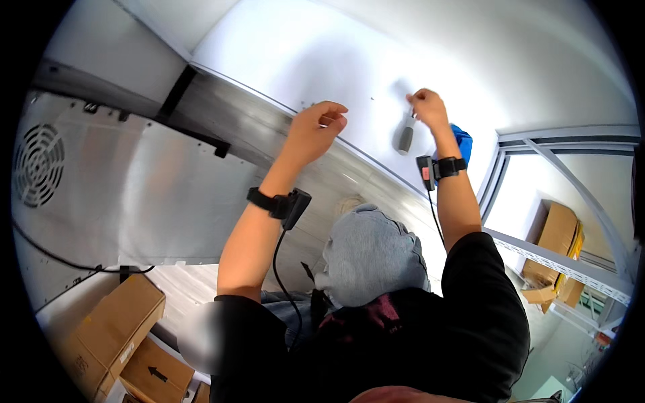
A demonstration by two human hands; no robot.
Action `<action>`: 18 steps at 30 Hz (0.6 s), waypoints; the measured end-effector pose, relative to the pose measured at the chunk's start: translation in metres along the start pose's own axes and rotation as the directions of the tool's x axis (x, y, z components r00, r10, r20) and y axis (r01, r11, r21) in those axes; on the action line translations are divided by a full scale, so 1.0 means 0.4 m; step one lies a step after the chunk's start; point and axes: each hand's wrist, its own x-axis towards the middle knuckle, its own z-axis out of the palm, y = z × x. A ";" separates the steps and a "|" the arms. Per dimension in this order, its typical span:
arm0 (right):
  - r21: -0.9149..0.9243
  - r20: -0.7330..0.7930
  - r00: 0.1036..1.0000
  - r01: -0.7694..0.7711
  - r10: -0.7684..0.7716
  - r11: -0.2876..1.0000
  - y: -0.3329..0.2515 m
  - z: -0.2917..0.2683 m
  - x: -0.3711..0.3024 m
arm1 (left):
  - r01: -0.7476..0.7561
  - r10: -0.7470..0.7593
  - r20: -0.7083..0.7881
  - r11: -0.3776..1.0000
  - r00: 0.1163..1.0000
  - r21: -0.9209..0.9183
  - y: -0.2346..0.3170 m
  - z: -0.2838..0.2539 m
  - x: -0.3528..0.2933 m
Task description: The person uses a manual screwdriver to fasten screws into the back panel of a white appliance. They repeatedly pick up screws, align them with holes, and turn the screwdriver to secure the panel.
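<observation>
The left hand (316, 127) is raised against a white panel (322, 54), fingers curled and pinched together at the panel's lower edge; whatever it pinches is too small to tell. The right hand (426, 107) is closed around the top of a screwdriver (406, 134), whose grey handle hangs down, tip against the white panel. Both wrists carry black bands with cables.

Containers: two closed cardboard boxes (111, 329) sit at lower left, one on the other; their contents are hidden. Another cardboard box (557, 235) rests on a metal shelf rack (557, 258) at right, with flaps partly open and something yellow showing at its side.

Edges and room: the white panel meets a brushed metal surface (255, 127) along a long diagonal seam just below both hands. A grey metal cover with a round fan grille (37, 164) lies to the left, well apart from the hands. A blue object (462, 142) sits just behind the right wrist.
</observation>
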 end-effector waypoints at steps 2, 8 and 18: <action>-0.265 -0.061 0.998 -0.037 0.022 0.963 0.032 0.052 -0.066 | 0.084 -0.088 0.069 0.994 0.994 0.065 -0.047 0.052 0.012; -0.374 0.027 0.981 -0.168 0.191 0.912 0.145 0.095 -0.041 | 0.281 -0.230 0.280 0.947 0.932 -0.157 -0.247 0.300 0.166; -0.061 0.102 0.988 -0.107 0.113 0.992 0.168 0.100 -0.024 | 0.446 -0.280 0.448 0.833 0.849 -0.326 -0.268 0.336 0.204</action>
